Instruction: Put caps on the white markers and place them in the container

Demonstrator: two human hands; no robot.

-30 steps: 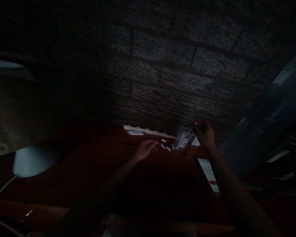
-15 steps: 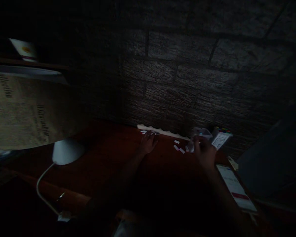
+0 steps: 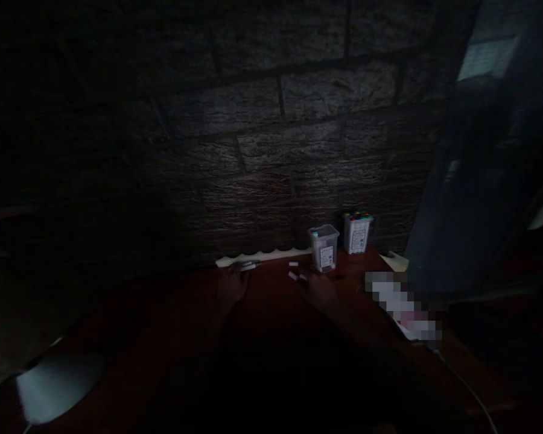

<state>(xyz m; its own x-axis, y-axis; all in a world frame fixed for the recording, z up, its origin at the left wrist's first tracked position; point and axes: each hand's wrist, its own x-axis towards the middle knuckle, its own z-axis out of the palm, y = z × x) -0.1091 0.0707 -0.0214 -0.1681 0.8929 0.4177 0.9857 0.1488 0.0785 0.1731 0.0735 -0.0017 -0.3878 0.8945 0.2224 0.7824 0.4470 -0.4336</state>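
My left hand (image 3: 233,286) rests on the table with its fingers apart, thumb to the side. Just beyond its fingertips lie several slim white markers (image 3: 250,266), partly covered by the hand. My right hand (image 3: 320,290) reaches low over the table, fingers stretched toward small white pieces (image 3: 293,264); one lies against its fingertips, and the dimness hides whether more are under them. Behind this hand stands a clear plastic container (image 3: 326,241) with a label and a blue-topped marker inside. To its right is a second container (image 3: 357,235), filled with markers with coloured ends.
A white wavy-edged strip (image 3: 271,258) runs along the foot of the brick wall (image 3: 262,150). On the right lies a blurred-out phone-like device (image 3: 402,307) with a cable (image 3: 470,389). A white lamp base (image 3: 57,386) stands at the lower left.
My right hand has moved from the clear container down to the white pieces. My left hand stays beside the markers. The view has turned right, and the lampshade has mostly left it.
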